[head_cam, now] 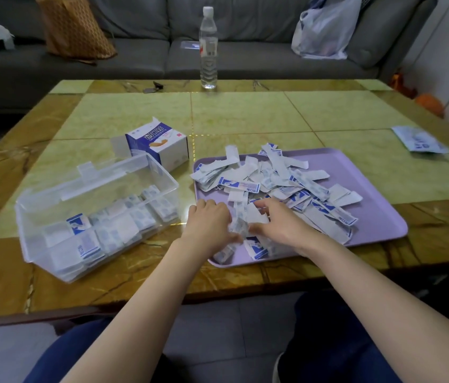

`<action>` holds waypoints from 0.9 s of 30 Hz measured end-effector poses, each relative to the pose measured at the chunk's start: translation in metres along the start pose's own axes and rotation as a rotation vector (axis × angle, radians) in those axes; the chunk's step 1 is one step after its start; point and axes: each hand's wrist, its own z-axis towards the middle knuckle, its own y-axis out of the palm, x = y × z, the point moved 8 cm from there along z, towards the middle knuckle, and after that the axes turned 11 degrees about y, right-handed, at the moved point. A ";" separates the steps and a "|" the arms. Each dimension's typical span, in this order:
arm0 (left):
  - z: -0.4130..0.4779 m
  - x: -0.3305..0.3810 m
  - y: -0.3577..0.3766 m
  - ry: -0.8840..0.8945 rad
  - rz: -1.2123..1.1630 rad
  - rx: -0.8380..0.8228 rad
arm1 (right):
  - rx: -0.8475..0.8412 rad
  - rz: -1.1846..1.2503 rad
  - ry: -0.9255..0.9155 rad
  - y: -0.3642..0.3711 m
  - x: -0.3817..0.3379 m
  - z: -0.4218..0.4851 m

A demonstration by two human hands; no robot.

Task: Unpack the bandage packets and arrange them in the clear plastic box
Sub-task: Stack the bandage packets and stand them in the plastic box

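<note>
A small bundle of bandage packets (238, 226) is pinched between the closed fingers of the left hand (209, 221) and right hand (278, 223) over the purple tray (378, 205), presumably squared for stacking in the half-filled clear plastic box (52, 205) alongside.

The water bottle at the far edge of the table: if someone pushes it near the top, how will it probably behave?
The water bottle is tall and narrow on a small base, so a push near the cap would probably tip it. It looks like thin clear plastic, so it may dent under a squeeze. Lying down, its round body would likely roll on the smooth table.
</note>
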 end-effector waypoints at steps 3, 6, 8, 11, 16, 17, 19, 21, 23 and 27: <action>-0.001 0.002 -0.002 -0.004 -0.003 -0.001 | -0.039 -0.014 -0.015 0.006 -0.002 0.001; -0.002 0.004 -0.004 0.004 -0.053 0.033 | -0.082 -0.089 -0.033 0.011 -0.007 0.001; -0.003 0.004 -0.005 -0.003 -0.094 0.071 | -0.122 -0.088 -0.074 0.013 -0.013 -0.002; -0.006 0.002 -0.006 -0.035 -0.187 0.101 | -0.092 -0.077 -0.144 0.010 -0.021 -0.009; -0.004 -0.004 -0.004 -0.028 -0.259 0.108 | 0.048 -0.041 -0.201 0.000 -0.030 -0.014; -0.004 -0.005 -0.004 -0.036 -0.272 0.109 | 0.074 -0.032 -0.203 -0.003 -0.030 -0.014; -0.004 -0.007 -0.005 -0.042 -0.298 0.125 | 0.116 -0.009 -0.206 -0.008 -0.029 -0.012; -0.005 -0.007 -0.011 -0.044 -0.325 0.167 | 0.167 0.042 -0.208 -0.014 -0.028 -0.012; -0.007 -0.009 -0.018 -0.044 -0.341 0.209 | 0.242 0.095 -0.209 -0.023 -0.028 -0.012; -0.011 -0.012 -0.031 -0.044 -0.442 0.330 | 0.328 0.206 -0.191 -0.035 -0.025 -0.013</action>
